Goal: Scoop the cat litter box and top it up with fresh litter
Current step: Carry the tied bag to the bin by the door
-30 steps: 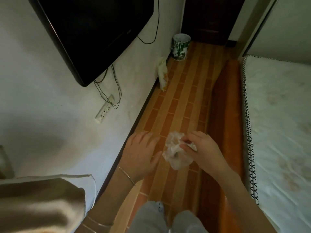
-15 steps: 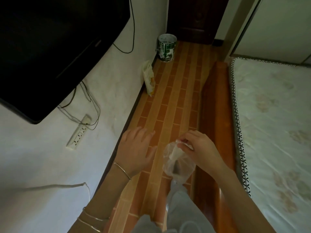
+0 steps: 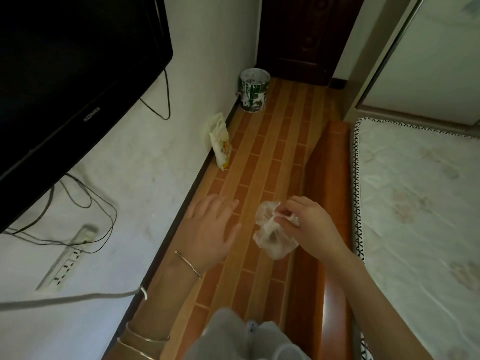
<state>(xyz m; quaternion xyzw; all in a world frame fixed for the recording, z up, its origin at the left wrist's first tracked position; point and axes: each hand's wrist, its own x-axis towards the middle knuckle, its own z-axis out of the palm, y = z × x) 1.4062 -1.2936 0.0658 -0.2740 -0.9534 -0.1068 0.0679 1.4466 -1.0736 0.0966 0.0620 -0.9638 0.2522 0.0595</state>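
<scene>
**Figure.** A person stands on the narrow strip of floor (image 3: 262, 157) between wall and bed, carrying a small bag. The right hand (image 3: 309, 224) pinches the gathered neck of a thin, clear plastic bag (image 3: 272, 237) between thumb and fingertips. This grip closes the mouth and lets the sack hang just below and to the left of that hand, away from the body. A small dark lump shows through the film. It is probably scooped waste, though the light is too dim to be sure. The left hand (image 3: 210, 229) is held level with the bag and apart from it, fingers straight and spread, holding nothing. It appears free either to steady the bag or to reach ahead. Well ahead of both hands, a paint-streaked bucket (image 3: 253, 90) stands open at the foot of the wall and is a likely place to drop the bag. Between the hands and the bucket, a pale packet (image 3: 220, 141) leans upright against the wall, and its contents cannot be read. Just to the right of the right hand runs the wooden bed frame (image 3: 330, 178). The litter box itself is not in view, so judging by the bag, the disposal step is in hand and the topping-up is not yet done.
</scene>
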